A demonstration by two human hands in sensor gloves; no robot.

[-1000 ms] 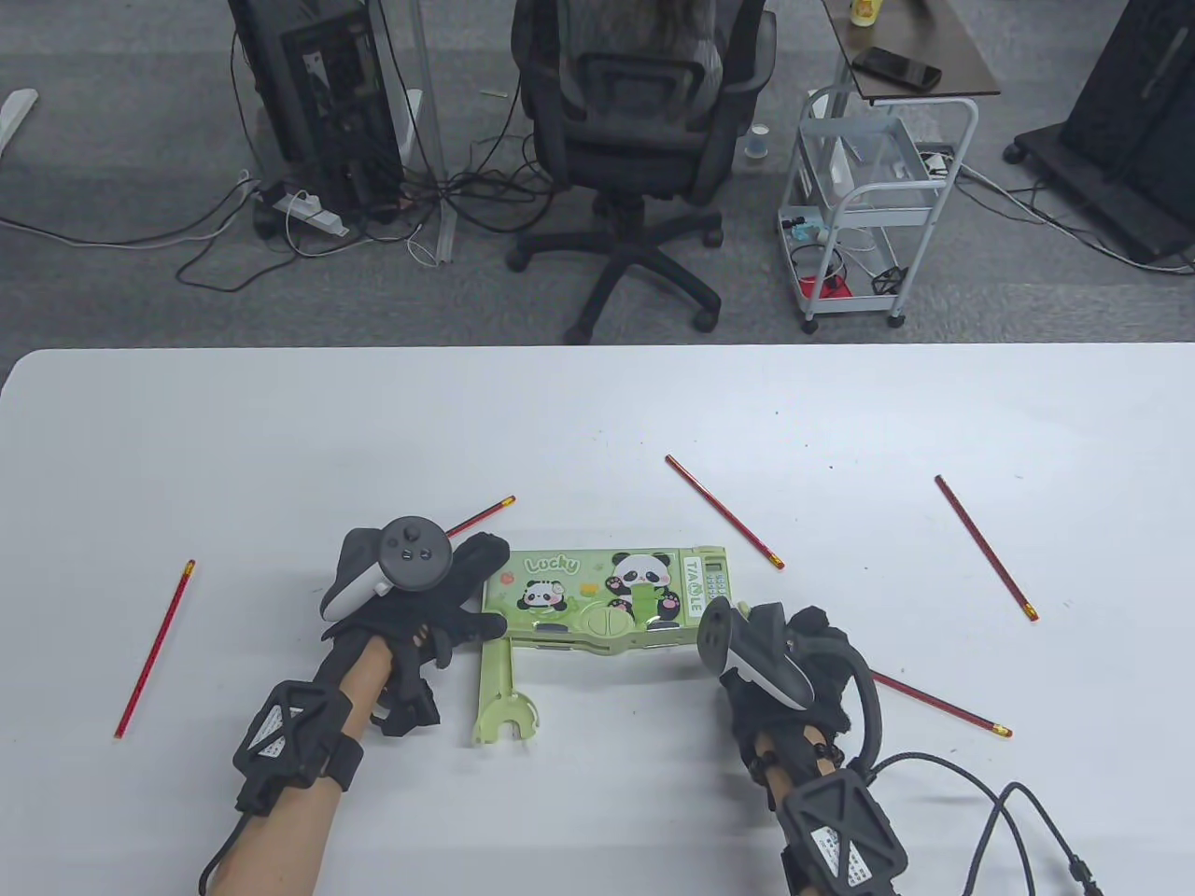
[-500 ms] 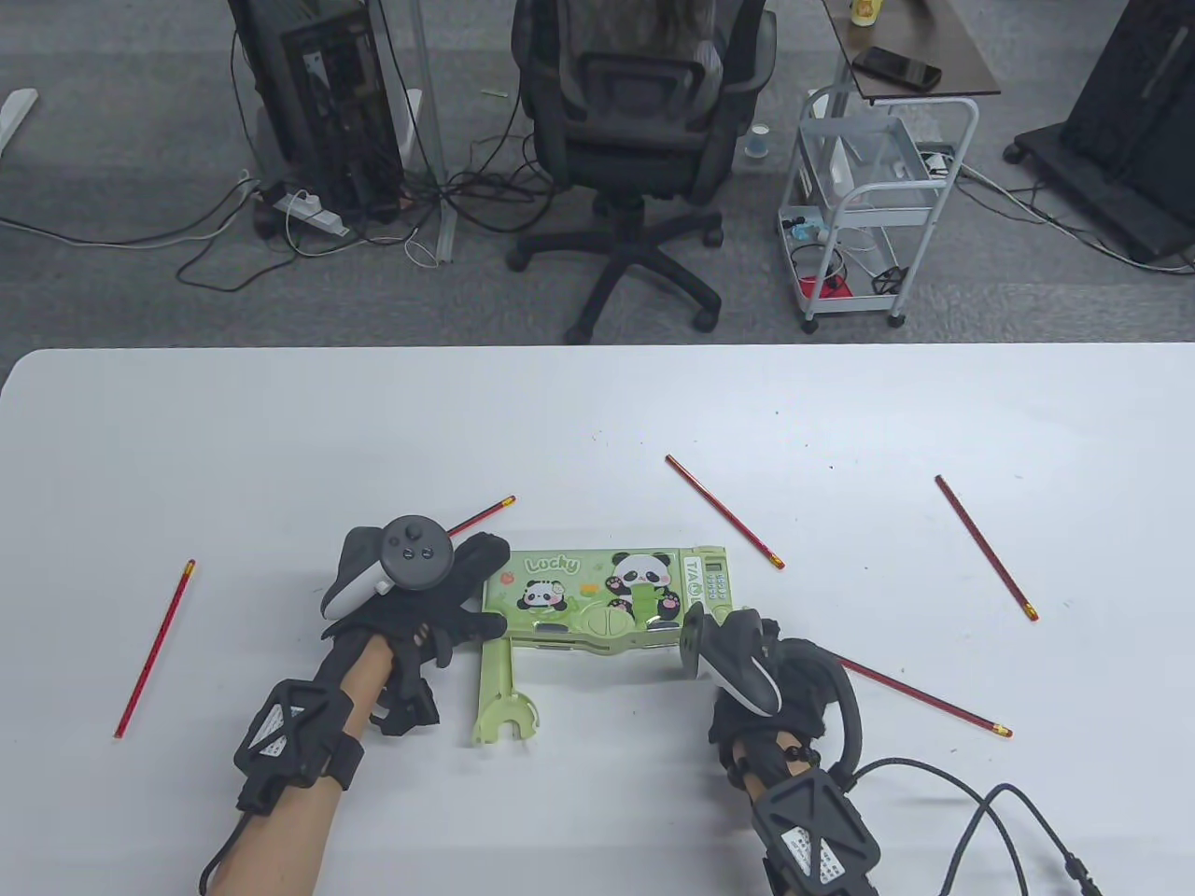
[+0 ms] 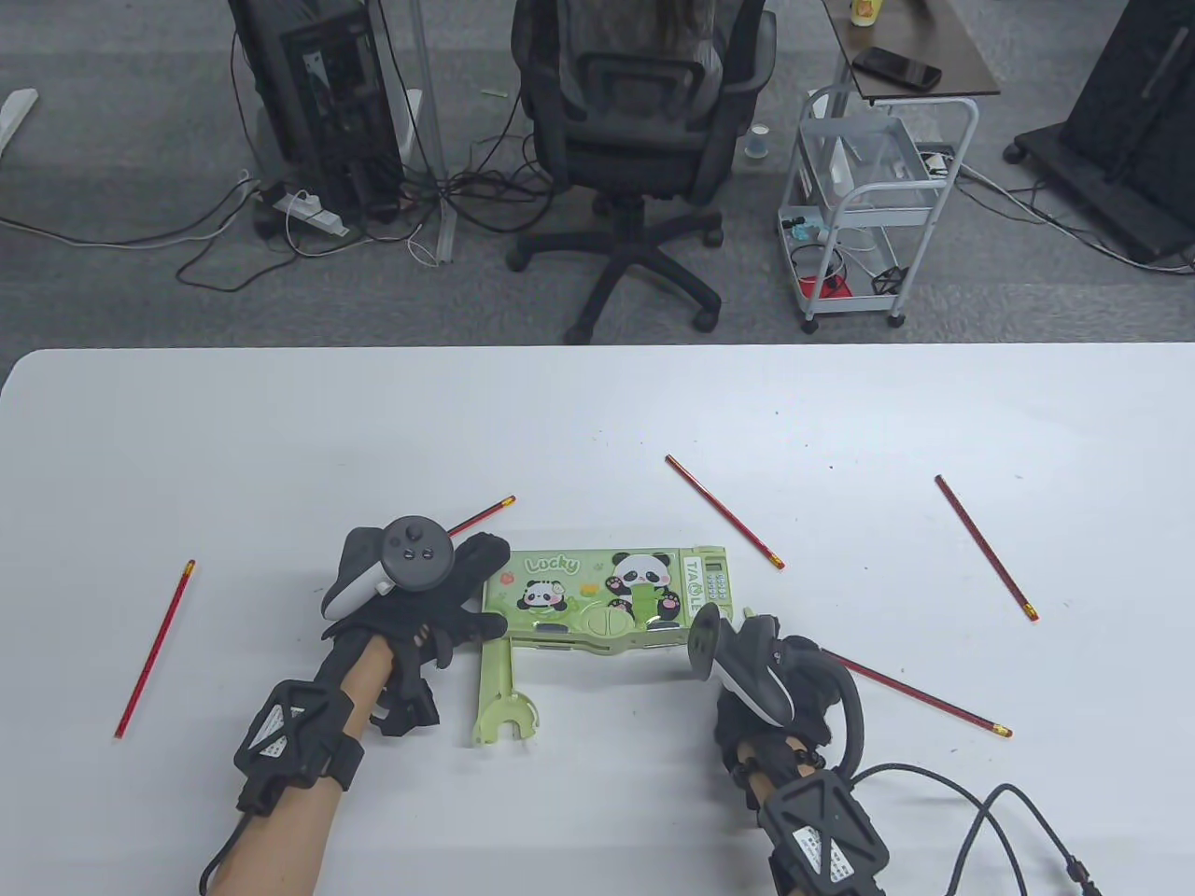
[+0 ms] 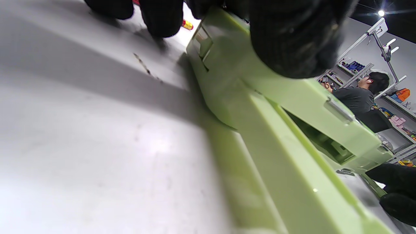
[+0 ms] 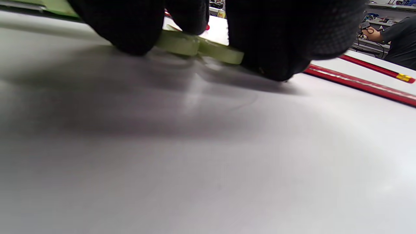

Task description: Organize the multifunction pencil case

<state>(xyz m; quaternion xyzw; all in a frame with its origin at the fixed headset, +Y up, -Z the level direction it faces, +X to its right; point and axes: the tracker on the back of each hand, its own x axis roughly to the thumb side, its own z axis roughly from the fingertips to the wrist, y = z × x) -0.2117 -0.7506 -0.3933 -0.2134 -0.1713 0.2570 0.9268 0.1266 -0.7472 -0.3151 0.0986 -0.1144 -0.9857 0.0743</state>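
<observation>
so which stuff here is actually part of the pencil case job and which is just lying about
Part of the job:
- green panda pencil case, left hand gripping its left end, right hand at its right end
- five red pencils, e.g.

Just lying about:
- office chair
- white cart
- phone

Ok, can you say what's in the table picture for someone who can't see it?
Two gloved hands hold a green panda pencil case on a white table: left hand at its left end, right hand at its right. Five red pencils lie scattered around.
</observation>
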